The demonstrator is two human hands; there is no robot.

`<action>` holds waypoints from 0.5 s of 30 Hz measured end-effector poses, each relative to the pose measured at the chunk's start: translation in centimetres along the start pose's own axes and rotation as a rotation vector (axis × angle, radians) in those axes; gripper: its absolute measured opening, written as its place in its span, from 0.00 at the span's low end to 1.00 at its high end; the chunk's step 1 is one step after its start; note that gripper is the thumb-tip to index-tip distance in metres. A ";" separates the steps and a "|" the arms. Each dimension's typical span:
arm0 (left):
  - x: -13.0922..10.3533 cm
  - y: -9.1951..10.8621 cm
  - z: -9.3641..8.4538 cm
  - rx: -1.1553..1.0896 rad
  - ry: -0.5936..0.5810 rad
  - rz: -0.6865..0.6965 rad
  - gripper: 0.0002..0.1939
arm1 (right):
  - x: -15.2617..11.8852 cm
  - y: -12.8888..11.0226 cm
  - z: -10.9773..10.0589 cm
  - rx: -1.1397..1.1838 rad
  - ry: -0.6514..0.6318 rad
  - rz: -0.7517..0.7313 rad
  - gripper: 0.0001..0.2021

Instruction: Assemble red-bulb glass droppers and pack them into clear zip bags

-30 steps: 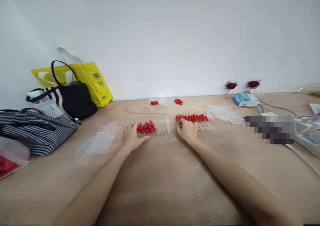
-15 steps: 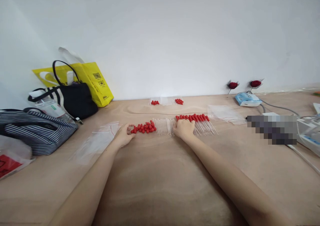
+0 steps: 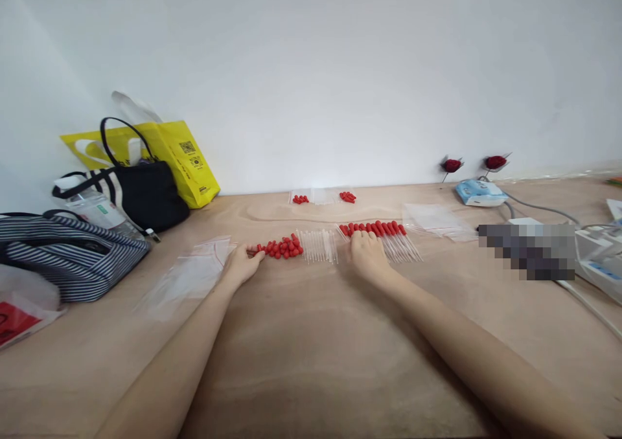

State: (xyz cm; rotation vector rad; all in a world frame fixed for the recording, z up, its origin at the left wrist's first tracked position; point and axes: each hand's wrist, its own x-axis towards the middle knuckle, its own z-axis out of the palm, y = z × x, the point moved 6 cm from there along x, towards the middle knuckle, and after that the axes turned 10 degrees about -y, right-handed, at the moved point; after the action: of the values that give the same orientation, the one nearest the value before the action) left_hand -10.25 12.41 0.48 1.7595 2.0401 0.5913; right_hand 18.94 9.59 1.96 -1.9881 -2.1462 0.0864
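My left hand (image 3: 241, 265) rests at the left end of a loose heap of small red bulb-shaped caps (image 3: 284, 247), thumb and fingers closed on one red cap (image 3: 260, 248). Thin clear-white sticks (image 3: 317, 246) lie side by side to the right of the heap. My right hand (image 3: 368, 255) has curled fingers over the left part of a row of red-tipped sticks (image 3: 396, 238). A thin white stick (image 3: 342, 232) slants up-left from its fingertips and appears held. The hand hides the lower ends of several red-tipped sticks.
Clear zip bags lie left (image 3: 189, 274) and right (image 3: 435, 220). Small bags with red pieces (image 3: 301, 199) lie near the wall. At left stand a yellow bag (image 3: 189, 167), a black bag (image 3: 158, 196) and a striped bag (image 3: 92, 258). A blue-white packet (image 3: 481, 193) and cables are at right.
My right hand has shifted slightly right and toward me, away from the white sticks, with a slanted stick now showing at its fingertips. My left fingers have closed on a red cap.
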 end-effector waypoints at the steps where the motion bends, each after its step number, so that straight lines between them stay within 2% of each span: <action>1: 0.1 -0.1 0.1 -0.007 0.004 -0.013 0.11 | -0.7 0.4 0.0 0.024 0.039 -0.066 0.11; 4: 0.3 -0.3 0.2 -0.045 0.014 -0.035 0.12 | -2.8 2.0 0.4 0.155 0.112 -0.279 0.09; 6: 0.4 -0.5 0.2 -0.078 0.026 -0.043 0.13 | -3.9 3.1 0.6 0.225 0.145 -0.362 0.08; 10: 0.5 -0.8 -0.2 -0.136 0.045 -0.052 0.13 | -5.0 4.5 0.6 0.333 0.197 -0.394 0.07; 15: 0.3 -0.6 -0.7 -0.204 0.072 -0.064 0.12 | -5.3 4.2 0.6 0.325 0.194 -0.396 0.15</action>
State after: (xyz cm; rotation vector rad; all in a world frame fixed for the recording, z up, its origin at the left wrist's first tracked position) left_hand -11.22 12.57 0.74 1.5710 1.9959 0.8230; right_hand 23.32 4.79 -0.02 -1.3177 -2.1881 0.1593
